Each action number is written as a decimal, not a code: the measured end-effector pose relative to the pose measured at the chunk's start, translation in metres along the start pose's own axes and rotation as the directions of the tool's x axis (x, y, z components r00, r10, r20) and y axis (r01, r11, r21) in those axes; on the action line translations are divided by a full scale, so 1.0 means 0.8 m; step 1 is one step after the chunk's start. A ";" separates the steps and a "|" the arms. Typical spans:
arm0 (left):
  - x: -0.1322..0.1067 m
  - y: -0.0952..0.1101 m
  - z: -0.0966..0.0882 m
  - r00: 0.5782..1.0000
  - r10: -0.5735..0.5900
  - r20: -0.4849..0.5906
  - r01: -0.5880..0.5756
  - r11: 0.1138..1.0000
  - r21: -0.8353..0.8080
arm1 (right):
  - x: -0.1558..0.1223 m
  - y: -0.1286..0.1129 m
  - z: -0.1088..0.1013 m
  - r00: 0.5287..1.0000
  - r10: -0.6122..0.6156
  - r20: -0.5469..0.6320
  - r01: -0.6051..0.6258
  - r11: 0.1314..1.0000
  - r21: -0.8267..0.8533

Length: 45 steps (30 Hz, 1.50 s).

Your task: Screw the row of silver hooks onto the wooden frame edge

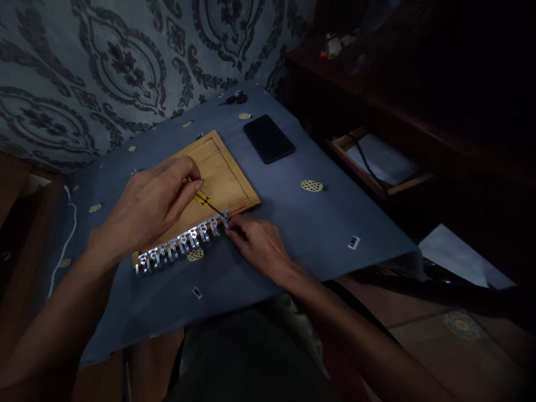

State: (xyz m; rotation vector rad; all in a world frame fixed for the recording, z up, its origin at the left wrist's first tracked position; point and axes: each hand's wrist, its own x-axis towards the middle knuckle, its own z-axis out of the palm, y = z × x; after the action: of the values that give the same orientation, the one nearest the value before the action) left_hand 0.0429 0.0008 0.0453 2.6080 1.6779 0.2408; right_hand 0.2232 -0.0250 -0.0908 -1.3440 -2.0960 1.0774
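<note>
Wooden board lies near a phone, left hand gripping a screwdriver, right hand pinching a hook.

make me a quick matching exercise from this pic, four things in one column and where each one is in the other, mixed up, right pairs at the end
1. flat, rectangular wooden board
2. thin yellow-and-black screwdriver
3. black rectangular phone
4. row of shiny silver metal hooks

a. along the board's near edge
b. to the right of the board, apart from it
c. partly hidden behind the bare left hand, flat on the blue patterned cloth
d. held in the left hand's fingers

Pairs: 1-c, 2-d, 3-b, 4-a
</note>
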 end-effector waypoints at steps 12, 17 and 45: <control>-0.009 -0.004 -0.015 0.999 -0.015 0.048 0.022 0.989 -0.149 | -0.001 0.000 -0.001 1.000 0.019 -0.001 -0.019 0.999 -0.029; -0.010 0.005 -0.010 0.998 0.035 0.056 -0.036 0.999 0.004 | -0.001 -0.002 -0.002 1.000 0.021 0.002 -0.021 1.000 -0.021; -0.007 -0.002 -0.012 0.955 0.296 0.005 -0.293 0.950 -0.107 | -0.001 -0.003 -0.003 0.999 0.028 0.017 -0.027 0.999 -0.038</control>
State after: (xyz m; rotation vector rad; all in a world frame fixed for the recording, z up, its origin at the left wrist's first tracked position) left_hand 0.0376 -0.0043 0.0543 2.7595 1.2251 0.2993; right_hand 0.2242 -0.0254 -0.0873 -1.3894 -2.1258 1.0693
